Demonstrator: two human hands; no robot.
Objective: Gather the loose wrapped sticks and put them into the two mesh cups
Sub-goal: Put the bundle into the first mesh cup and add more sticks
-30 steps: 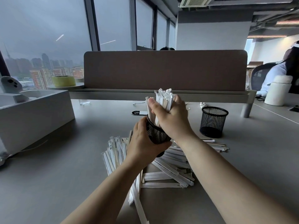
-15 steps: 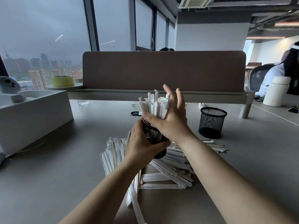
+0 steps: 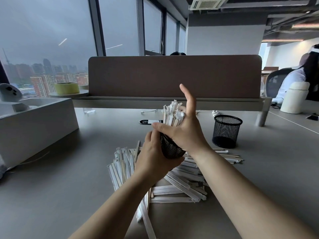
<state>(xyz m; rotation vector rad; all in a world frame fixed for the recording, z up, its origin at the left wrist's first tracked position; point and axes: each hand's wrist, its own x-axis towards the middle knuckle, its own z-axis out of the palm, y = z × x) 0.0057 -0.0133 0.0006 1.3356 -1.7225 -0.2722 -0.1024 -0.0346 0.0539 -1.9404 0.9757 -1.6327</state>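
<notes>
My left hand [image 3: 153, 163] grips a black mesh cup [image 3: 170, 149], lifted and tilted above the table. A bunch of white wrapped sticks [image 3: 171, 112] stands out of its top. My right hand [image 3: 183, 130] is open beside the bunch: fingers straight and pointing up, palm against the sticks, thumb across their near side at the rim. Under both hands a heap of loose wrapped sticks [image 3: 181, 178] lies spread on the grey table [image 3: 69, 187]. A second black mesh cup [image 3: 226, 131] stands upright on the table to the right; I see no sticks in it.
A large white box [image 3: 34, 126] sits at the left. A brown desk divider [image 3: 172, 76] closes the far side. A phone [image 3: 148, 121] lies behind the held cup. A white canister [image 3: 294, 98] and a seated person [image 3: 303, 76] are at far right.
My right hand went from gripping the tops of the sticks to straight fingers held against them. The sticks now sit lower in the cup and fan out more.
</notes>
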